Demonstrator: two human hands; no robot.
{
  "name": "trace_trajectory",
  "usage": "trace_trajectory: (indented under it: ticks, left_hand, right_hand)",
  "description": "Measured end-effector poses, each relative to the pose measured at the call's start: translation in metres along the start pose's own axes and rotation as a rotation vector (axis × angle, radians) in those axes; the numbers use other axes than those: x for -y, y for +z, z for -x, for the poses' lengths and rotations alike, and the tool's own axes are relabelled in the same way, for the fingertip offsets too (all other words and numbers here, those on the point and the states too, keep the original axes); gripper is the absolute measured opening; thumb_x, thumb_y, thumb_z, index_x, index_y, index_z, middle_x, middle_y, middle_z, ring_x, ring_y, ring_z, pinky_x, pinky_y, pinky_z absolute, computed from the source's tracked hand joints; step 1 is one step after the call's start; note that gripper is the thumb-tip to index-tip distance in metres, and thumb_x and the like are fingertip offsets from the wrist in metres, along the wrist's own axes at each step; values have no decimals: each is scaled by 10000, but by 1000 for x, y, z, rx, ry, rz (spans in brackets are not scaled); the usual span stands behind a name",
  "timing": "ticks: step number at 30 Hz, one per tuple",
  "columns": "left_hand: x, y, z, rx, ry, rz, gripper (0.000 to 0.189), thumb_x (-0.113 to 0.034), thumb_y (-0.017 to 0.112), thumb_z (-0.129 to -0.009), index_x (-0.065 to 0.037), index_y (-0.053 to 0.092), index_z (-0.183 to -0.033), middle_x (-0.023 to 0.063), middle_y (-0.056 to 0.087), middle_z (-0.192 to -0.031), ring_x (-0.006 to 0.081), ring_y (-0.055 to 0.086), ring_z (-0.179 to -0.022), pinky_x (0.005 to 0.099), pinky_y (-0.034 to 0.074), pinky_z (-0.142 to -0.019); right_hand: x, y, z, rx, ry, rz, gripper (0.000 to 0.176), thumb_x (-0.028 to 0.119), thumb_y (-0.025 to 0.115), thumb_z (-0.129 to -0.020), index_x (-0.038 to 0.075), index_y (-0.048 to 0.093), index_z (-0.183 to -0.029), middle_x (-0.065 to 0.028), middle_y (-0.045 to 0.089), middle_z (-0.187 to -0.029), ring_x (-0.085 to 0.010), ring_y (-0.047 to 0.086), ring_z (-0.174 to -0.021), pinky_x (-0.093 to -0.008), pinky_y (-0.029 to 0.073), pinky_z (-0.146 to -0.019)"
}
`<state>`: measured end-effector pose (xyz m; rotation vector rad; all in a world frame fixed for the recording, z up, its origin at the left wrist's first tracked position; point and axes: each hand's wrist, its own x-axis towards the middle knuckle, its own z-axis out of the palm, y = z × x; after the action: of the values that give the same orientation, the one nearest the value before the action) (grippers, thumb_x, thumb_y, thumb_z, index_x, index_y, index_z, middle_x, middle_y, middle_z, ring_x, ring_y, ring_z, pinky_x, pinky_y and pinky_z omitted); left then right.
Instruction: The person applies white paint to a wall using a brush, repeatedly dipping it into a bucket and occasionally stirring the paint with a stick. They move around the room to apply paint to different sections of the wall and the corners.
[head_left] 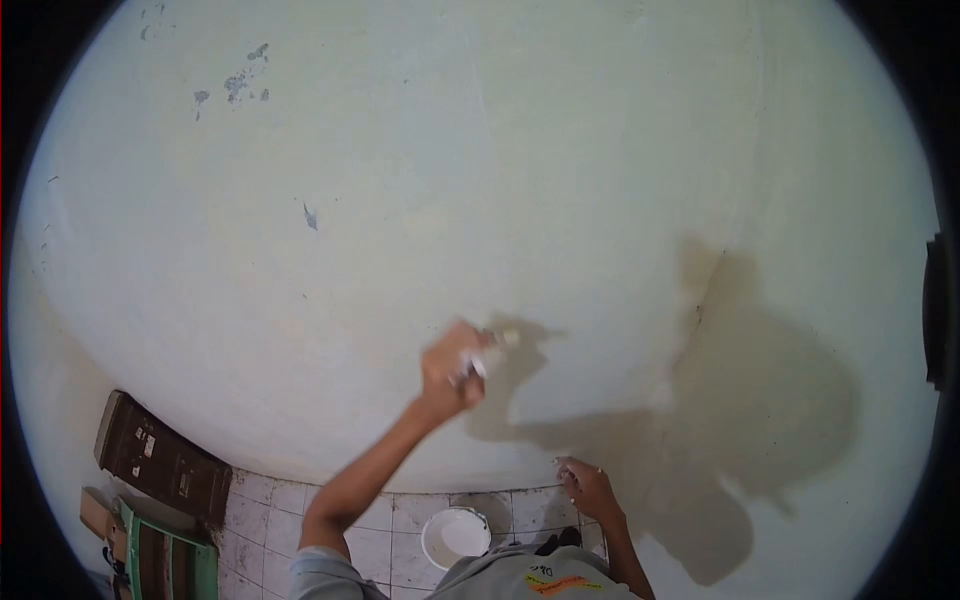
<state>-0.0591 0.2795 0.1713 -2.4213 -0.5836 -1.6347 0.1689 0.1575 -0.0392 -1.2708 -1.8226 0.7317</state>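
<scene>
Two hands in view, both at the wall (400, 150), which fills nearly the whole frame: pale, matt, a few chipped spots far up-left of the fingers. Cast shadow (760, 400) lies on it to the right of both hands. Tiled floor (260, 510) is below the fingers; on it are a brown box (160, 460) and a green crate (190, 565) well down-left, and a white bucket (455, 535) straight below the left hand (452, 368), between the two forearms. Fingers of the left hand are closed in a fist round the handle of a brush (497, 343). Brush long axis runs lower-left to upper-right; its head sticks out up-right of the knuckles, at the wall, contact not confirmable. The right hand (588, 488) is lower and further right, fingers loosely spread, tips on the wall just above the floor line, holding nothing. Only the left hand is on the brush. Writing: small stickers on the box and an orange-yellow mark on the shirt (545, 580), none legible.
</scene>
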Motion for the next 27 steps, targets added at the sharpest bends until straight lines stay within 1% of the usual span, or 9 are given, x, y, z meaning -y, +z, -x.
trace_trajectory:
  ticks: [3,7,9,13,15,16,19,26,27]
  left_hand:
    - [-1,-35,-99,-191,331,37,193,62,516,-591,6,571,-767,132,547,-682,256,524,-569,302,426,-497]
    - [-14,-85,-236,-606,692,-604,157,43,624,-625,-30,598,-761,71,607,-697,203,578,-578,263,442,-496]
    - [-19,-87,-276,-594,767,-251,81,-25,622,-770,38,638,-819,104,651,-790,176,622,-681,282,507,-653]
    - [18,-67,-241,-504,827,-490,241,18,652,-583,-64,635,-809,74,644,-790,221,625,-732,291,496,-593]
    - [20,-43,-145,-11,404,-752,240,-53,651,-613,-140,657,-836,84,631,-1011,233,607,-975,301,521,-729]
    - [15,-30,-101,103,446,-706,235,-50,637,-615,-162,651,-821,92,610,-1076,226,595,-999,295,522,-741]
    - [4,13,31,345,203,-288,210,-52,645,-587,-58,621,-795,101,638,-853,258,636,-895,329,541,-717]
    - [3,1,-8,-40,49,63,293,113,511,-566,-3,589,-823,133,607,-773,278,610,-689,304,503,-591]
    - [-14,-15,-47,-31,8,-80,178,131,484,-676,18,566,-786,150,601,-722,270,596,-670,333,501,-646]
  right_hand:
    - [-7,2,-6,-38,-20,3,242,87,479,-825,59,553,-1053,-102,620,-801,-236,603,-667,-334,472,-629]
    - [9,1,-14,22,48,-32,265,58,464,-810,81,543,-1062,-117,618,-828,-276,607,-754,-366,479,-682]
    - [9,6,-17,3,11,-31,268,53,465,-808,85,545,-1061,-114,619,-829,-272,607,-750,-366,479,-681]
    - [6,13,-16,10,49,-62,271,50,475,-803,90,549,-1061,-112,623,-834,-263,610,-750,-365,480,-681]
    - [2,15,-12,4,47,-57,271,51,477,-803,92,549,-1061,-109,622,-835,-262,610,-752,-364,481,-680]
    - [-1,15,-11,0,46,-55,271,52,478,-803,92,549,-1061,-108,622,-835,-262,610,-753,-364,481,-680]
    - [-10,14,-6,-22,13,-48,268,61,478,-804,95,552,-1059,-105,624,-840,-266,609,-760,-366,482,-681]
    - [-15,8,-10,-33,1,15,252,83,474,-820,56,548,-1059,-95,619,-806,-224,602,-648,-327,478,-613]
    - [-16,12,-10,-33,-3,12,252,84,469,-823,60,549,-1060,-92,619,-805,-223,603,-644,-328,480,-613]
